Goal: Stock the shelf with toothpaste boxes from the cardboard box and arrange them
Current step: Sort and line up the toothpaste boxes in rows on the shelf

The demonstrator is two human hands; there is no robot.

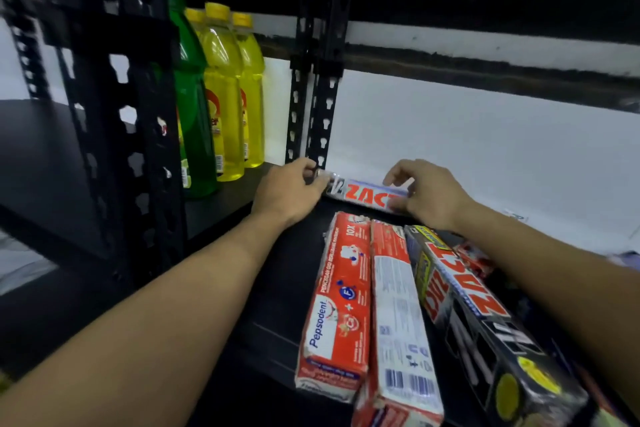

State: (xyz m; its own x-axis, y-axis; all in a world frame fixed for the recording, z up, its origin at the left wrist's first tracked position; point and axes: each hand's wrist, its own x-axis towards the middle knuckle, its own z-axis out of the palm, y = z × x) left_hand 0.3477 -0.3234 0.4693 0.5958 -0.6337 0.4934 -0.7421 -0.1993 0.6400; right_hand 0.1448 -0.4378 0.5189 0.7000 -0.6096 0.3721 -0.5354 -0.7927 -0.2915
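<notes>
A silver and red Zact toothpaste box [367, 192] lies crosswise at the back of the black shelf [277, 288]. My left hand [289, 189] grips its left end and my right hand [431, 196] grips its right end. In front of it lie two red Pepsodent boxes [341, 302] [401, 322] lengthwise, side by side. To their right, a black Zact box [481, 315] lies lengthwise and partly under my right forearm. The cardboard box is out of view.
A green bottle [188, 97] and several yellow bottles [223, 94] stand on the left shelf section. Black perforated uprights [317, 80] [138, 135] divide the bays. A white wall [485, 149] closes the back. The shelf above hangs low overhead.
</notes>
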